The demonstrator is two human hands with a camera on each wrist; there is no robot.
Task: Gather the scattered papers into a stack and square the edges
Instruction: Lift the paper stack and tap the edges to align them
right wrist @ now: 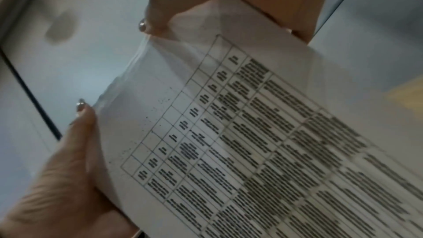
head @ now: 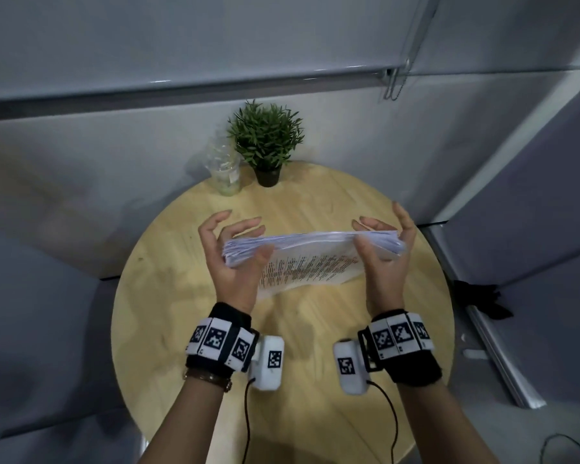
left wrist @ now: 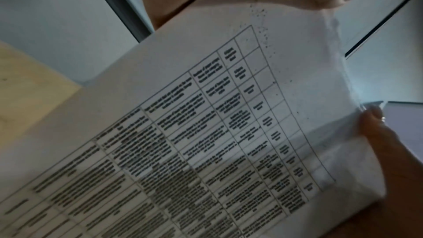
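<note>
Cup [head: 224, 169] left of plant [head: 266, 139]

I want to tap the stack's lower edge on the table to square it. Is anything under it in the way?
Nothing visible. The paper stack, held by left hand and right hand, hangs over bare table; plastic cup and potted plant stand at the far edge.

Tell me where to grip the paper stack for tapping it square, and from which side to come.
Grip the stack at its two short ends, coming in from left and right, as the left hand and right hand do now. It stands on a long edge over the table, so thumbs on the printed face and fingers behind probably leave that edge free to tap.
</note>
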